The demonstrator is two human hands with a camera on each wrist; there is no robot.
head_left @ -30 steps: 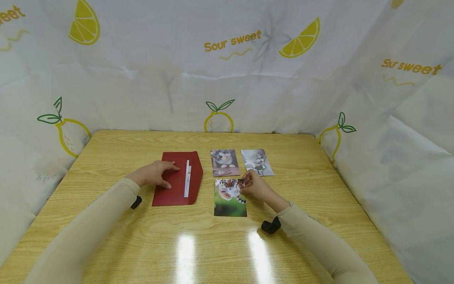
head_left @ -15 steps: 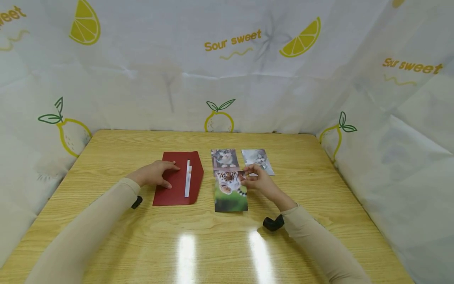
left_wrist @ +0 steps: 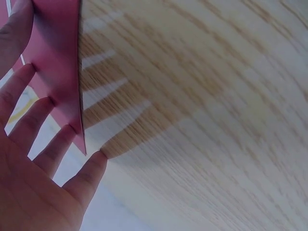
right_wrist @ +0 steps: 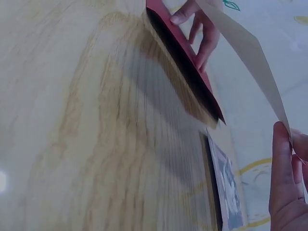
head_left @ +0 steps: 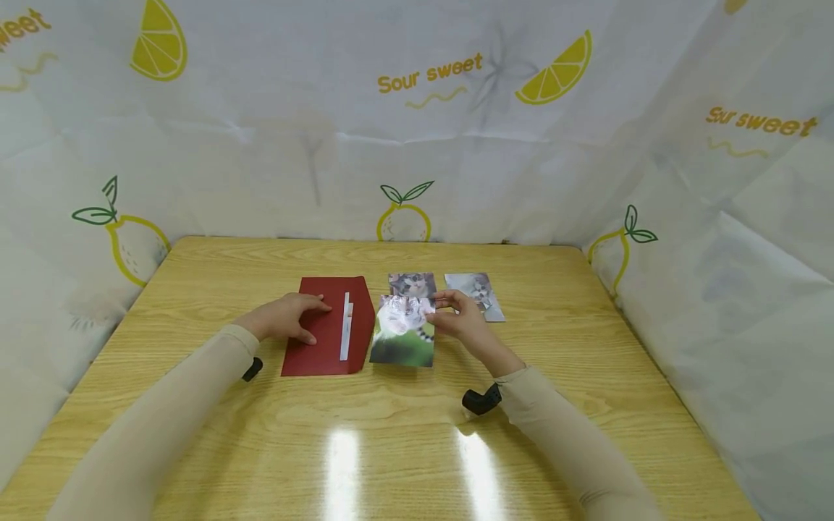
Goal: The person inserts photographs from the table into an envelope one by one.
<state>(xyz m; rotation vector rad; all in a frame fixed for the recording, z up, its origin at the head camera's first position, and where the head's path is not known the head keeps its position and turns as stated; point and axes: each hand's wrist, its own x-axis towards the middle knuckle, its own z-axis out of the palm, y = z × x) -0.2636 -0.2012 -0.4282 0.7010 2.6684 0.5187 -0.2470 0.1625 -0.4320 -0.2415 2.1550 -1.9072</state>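
My left hand (head_left: pixel 287 317) rests with spread fingers on a red envelope (head_left: pixel 316 363) lying on the table. A white slip (head_left: pixel 344 336) shows near the envelope's flap, which points right. At the right, my right hand (head_left: pixel 464 320) pinches a tiger photo card (head_left: pixel 405 347) by its right edge between thumb and fingers. The card is lifted off the table, glare across its upper part, and its plain back (right_wrist: pixel 252 55) faces the right wrist camera. Behind it a cat photo card (head_left: pixel 409 282) is partly covered in the head view.
A greyish photo card (head_left: pixel 478 289) lies right of the cat card, partly behind my right hand. A white curtain (head_left: pixel 293 159) with lemon prints stands along the back edge and sides of the wooden table (head_left: pixel 274 449). Black wrist-camera mounts (head_left: pixel 481 399) sit under both wrists.
My right hand has raised the tiger card from the table and moved it up and left, over the cat card's lower part towards the envelope. The left hand has stayed put.
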